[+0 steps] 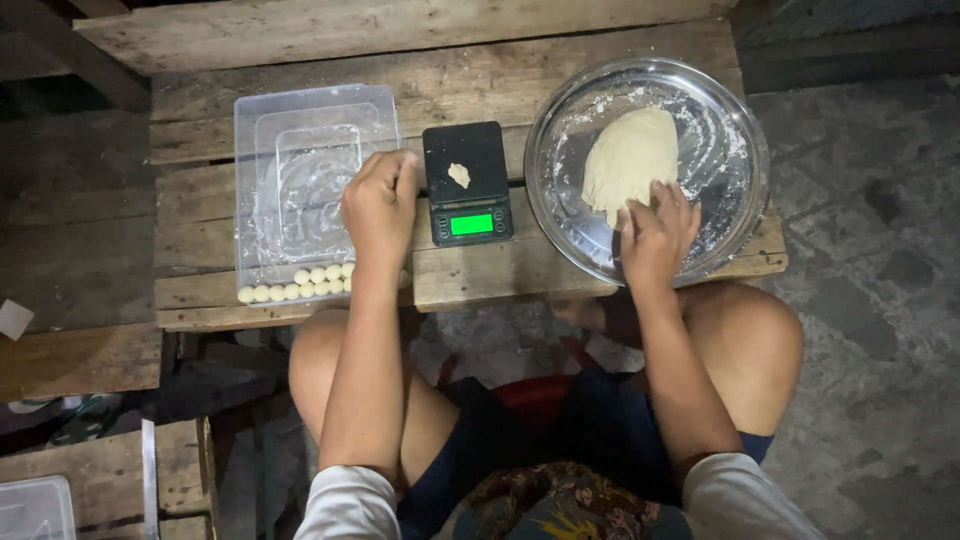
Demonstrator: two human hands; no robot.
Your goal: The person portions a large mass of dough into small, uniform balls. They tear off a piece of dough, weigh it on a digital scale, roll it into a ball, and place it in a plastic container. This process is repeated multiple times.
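My right hand point(656, 233) rests inside a clear glass bowl point(730, 120), its fingertips pinching the lower edge of a pale dough lump point(630, 160). My left hand point(381, 207) is loosely curled on the wooden table beside a small black digital scale point(466, 185); whether it holds anything is hidden. A small bit of dough point(459, 175) lies on the scale's platform, and its green display is lit. To the left of my left hand sits a clear plastic tray point(300, 170) with several small dough balls point(296, 285) lined along its near edge.
The rough plank table point(470, 270) ends just in front of my knees. A wooden bench point(70, 360) stands lower left, with another clear plastic container point(35, 508) at the bottom left corner. Bare concrete floor point(880, 300) lies to the right.
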